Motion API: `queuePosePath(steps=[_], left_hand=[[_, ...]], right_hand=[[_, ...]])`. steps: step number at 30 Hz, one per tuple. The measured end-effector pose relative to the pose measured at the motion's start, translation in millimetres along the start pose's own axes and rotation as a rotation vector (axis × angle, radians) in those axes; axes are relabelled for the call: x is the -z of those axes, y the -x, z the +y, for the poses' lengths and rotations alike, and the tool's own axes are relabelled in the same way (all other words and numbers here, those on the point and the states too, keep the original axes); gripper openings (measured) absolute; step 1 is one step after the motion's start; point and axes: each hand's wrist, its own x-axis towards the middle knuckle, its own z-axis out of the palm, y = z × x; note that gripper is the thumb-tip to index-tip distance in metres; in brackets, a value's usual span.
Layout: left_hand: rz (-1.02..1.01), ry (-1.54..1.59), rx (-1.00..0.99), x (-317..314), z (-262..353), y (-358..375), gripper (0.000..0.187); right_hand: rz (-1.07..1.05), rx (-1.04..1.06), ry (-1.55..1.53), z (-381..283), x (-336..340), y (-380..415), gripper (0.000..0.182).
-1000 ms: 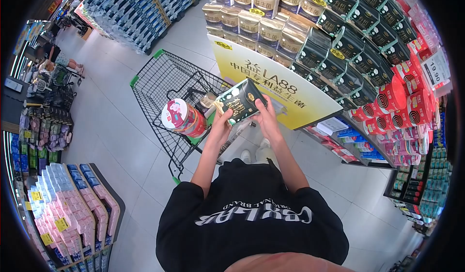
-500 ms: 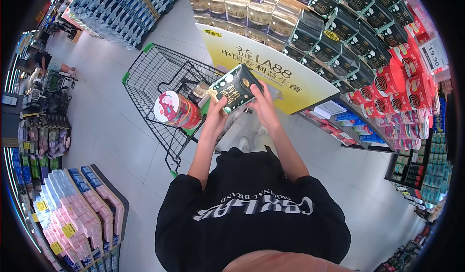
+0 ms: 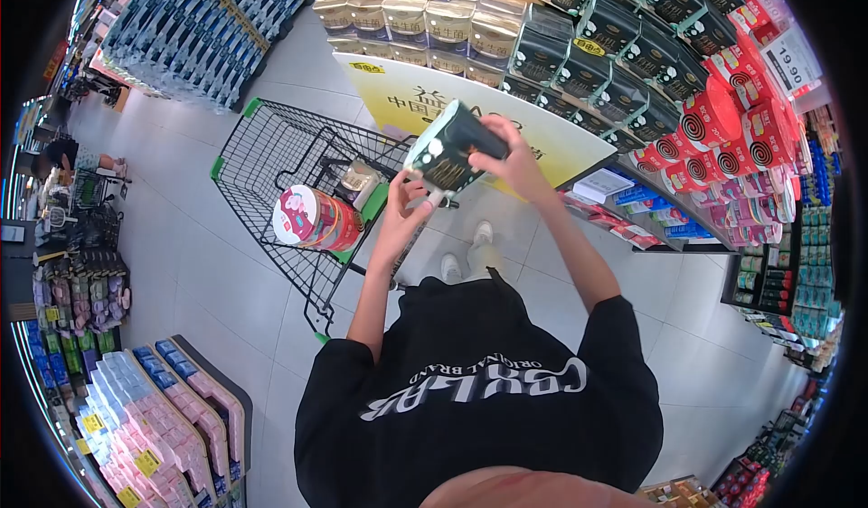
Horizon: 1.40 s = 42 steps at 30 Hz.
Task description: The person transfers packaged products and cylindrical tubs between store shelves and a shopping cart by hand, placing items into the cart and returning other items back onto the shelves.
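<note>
A dark green pack of sanitary pads (image 3: 457, 151) is held up in front of me, tilted, above the near right side of the shopping cart (image 3: 262, 151). My right hand (image 3: 515, 160) is closed around its right end. At the lower left corner, the fingers and thumb of my left hand (image 3: 404, 211) grip the pack's edge. Inside the black wire cart with green corners stands a round red and pink tub (image 3: 312, 219). A smaller beige pack (image 3: 358, 183) lies behind it.
Ahead, a display of beige packs (image 3: 407, 20) and dark green packs (image 3: 579, 61) rises behind a yellow and white sign board (image 3: 380, 88). Red cylindrical packs (image 3: 701, 124) fill its right end. A stand of pink and blue packs (image 3: 154, 418) is at lower left. A person (image 3: 68, 155) is far left.
The pack has turned, so its printed front faces me less squarely. My right hand has shifted right and regripped its end; my left hand has slid to the lower corner. The view has shifted slightly.
</note>
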Motion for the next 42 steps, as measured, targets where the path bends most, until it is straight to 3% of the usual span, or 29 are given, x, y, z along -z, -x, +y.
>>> queuePosePath(steps=[2,3,4,5,6,9,12,14,19,21,22,24,26,27,28,29,32,34,39,42], left_hand=[[0.064,-0.481,-0.102,0,-10,3,0.084],[0.064,-0.743,-0.127,2,-20,6,0.086],[0.067,-1.007,-0.152,5,-30,11,0.087],[0.071,-1.271,-0.172,7,-41,17,0.088],[0.066,-1.319,-0.144,9,-50,23,0.077],[0.035,-1.003,0.160,13,-74,19,0.059],[0.138,-1.117,0.041,8,-77,18,0.044],[0.138,-1.102,0.093,4,-68,17,0.042],[0.140,-1.158,0.228,-1,-59,12,0.040],[0.148,-1.180,0.269,-2,-54,6,0.039],[0.149,-1.189,0.291,-4,-53,5,0.039],[0.146,-1.203,0.317,-7,-52,3,0.038],[0.145,-1.211,0.319,-5,-56,0,0.037],[0.154,-1.215,0.318,-5,-57,-1,0.037],[0.162,-1.217,0.317,-5,-58,-1,0.038],[0.170,-1.221,0.316,-6,-58,-2,0.038],[0.186,-1.175,0.329,-3,-60,-4,0.040],[0.200,-1.190,0.315,-2,-55,-6,0.042],[0.146,-1.148,0.246,7,-48,-11,0.043],[0.287,-0.829,0.074,44,-75,-13,0.038]], right_hand=[[0.059,-0.031,0.106,-30,29,-17,0.058],[0.059,0.066,0.094,-43,47,-25,0.056],[0.115,0.279,0.445,-57,66,-37,0.056],[0.180,0.384,0.578,-66,84,-50,0.054],[0.216,0.496,0.710,-81,101,-61,0.055],[0.343,0.611,0.952,-116,137,-91,0.052],[0.375,0.666,1.016,-122,173,-127,0.054],[0.384,0.650,1.076,-113,193,-151,0.055],[0.203,0.183,1.410,-84,218,-178,0.057],[0.240,0.095,1.440,-80,222,-187,0.058],[0.307,0.160,1.528,-77,220,-188,0.059],[0.452,0.289,1.701,-75,204,-182,0.059],[0.380,0.502,1.413,-78,170,-165,0.054],[0.283,0.514,1.281,-64,151,-161,0.043],[0.221,0.413,0.915,-62,119,-136,0.033],[0.028,0.496,0.852,-41,95,-124,0.028],[-0.309,0.606,0.825,80,1,-61,0.039],[-0.505,0.355,0.761,112,-40,-18,0.048],[-0.434,0.370,0.825,146,-84,-8,0.030],[-0.366,0.409,0.870,155,-97,-13,0.027]])
